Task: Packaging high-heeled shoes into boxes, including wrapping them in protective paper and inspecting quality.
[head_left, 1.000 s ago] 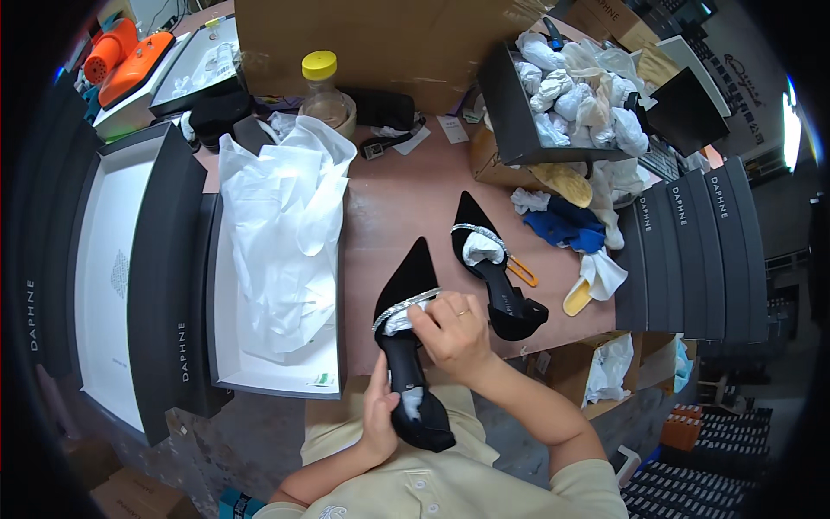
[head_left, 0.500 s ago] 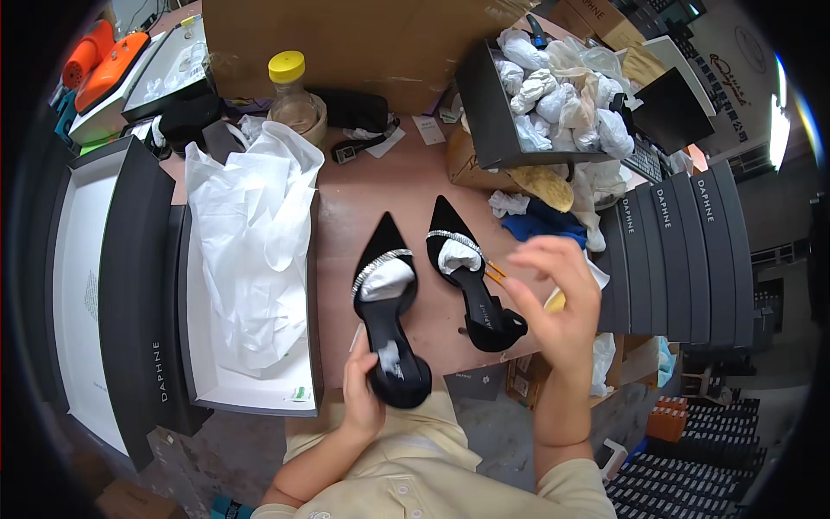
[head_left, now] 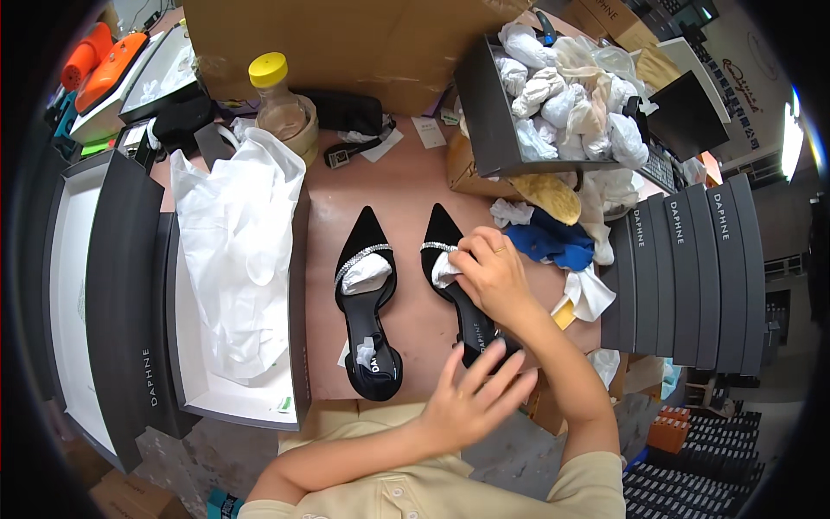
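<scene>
Two black pointed high-heel shoes lie side by side on the brown table [head_left: 406,190], toes pointing away from me. The left shoe [head_left: 367,333] has a sparkly strap and white paper stuffed in its toe; no hand touches it. My right hand [head_left: 488,275] rests on the right shoe [head_left: 439,227], fingers pinching the white paper stuffing [head_left: 443,272] at its strap. My left hand [head_left: 480,394] reaches across my body with fingers spread, hovering over the heel end of the right shoe, which it partly hides.
An open black shoebox [head_left: 298,285] lined with white tissue paper [head_left: 233,251] lies at left, with its lid [head_left: 78,277] beside it. Behind are a yellow-capped jar [head_left: 277,99] and a black tray of paper wads [head_left: 553,95]. Stacked black box lids [head_left: 692,268] and blue cloth [head_left: 553,244] sit at right.
Both hands have left the left shoe, which now lies flat. My right hand came down onto the right shoe's stuffing and my left hand swung right toward its heel.
</scene>
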### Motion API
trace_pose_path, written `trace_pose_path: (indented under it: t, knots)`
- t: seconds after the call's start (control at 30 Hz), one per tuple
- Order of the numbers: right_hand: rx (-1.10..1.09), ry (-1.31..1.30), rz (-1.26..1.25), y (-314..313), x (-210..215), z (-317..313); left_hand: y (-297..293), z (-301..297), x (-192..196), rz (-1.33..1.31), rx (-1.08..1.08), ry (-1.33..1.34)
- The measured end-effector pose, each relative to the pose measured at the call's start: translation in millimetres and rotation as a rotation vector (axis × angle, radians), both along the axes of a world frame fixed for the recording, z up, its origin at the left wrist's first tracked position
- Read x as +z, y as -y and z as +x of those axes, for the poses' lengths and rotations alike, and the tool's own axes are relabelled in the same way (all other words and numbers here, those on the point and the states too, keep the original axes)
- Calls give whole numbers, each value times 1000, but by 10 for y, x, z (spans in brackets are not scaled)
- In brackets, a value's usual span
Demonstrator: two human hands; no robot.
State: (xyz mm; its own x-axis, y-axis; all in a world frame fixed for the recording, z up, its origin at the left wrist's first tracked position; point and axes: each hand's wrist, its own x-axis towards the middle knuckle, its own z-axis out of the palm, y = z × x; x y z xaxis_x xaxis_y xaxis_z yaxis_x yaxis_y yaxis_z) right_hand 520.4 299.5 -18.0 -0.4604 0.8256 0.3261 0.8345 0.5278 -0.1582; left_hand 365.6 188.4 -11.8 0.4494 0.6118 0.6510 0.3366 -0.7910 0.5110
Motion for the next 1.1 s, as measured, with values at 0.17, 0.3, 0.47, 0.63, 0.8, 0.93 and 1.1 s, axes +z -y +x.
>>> trace_pose_path:
  t: [0.17,0.3,0.47,0.63,0.8,0.93,1.1]
  knots:
    - [137,15,29,8,-27,109,-247,189,-241,-12,-1,68]
    - [218,47,86,-3,-50,206,-255,143,-251,9,-13,-8]
    - [14,-139,47,-95,-155,220,-275,175,-237,-6,-16,-9]
    - [-305,-402,-394,324,112,247,-33,-166,-17,-109,-120,172]
    - [-598,-1505,-815,1068,-10,246,231,-872,-112,-61,258,326]
    - [-560,-1791,-1027,1074,-129,-130,1,-934,-14,-1260,358,945]
    - [-532,-1707,-933,1047,-193,-363,-296,-941,-156,-1520,-103,962]
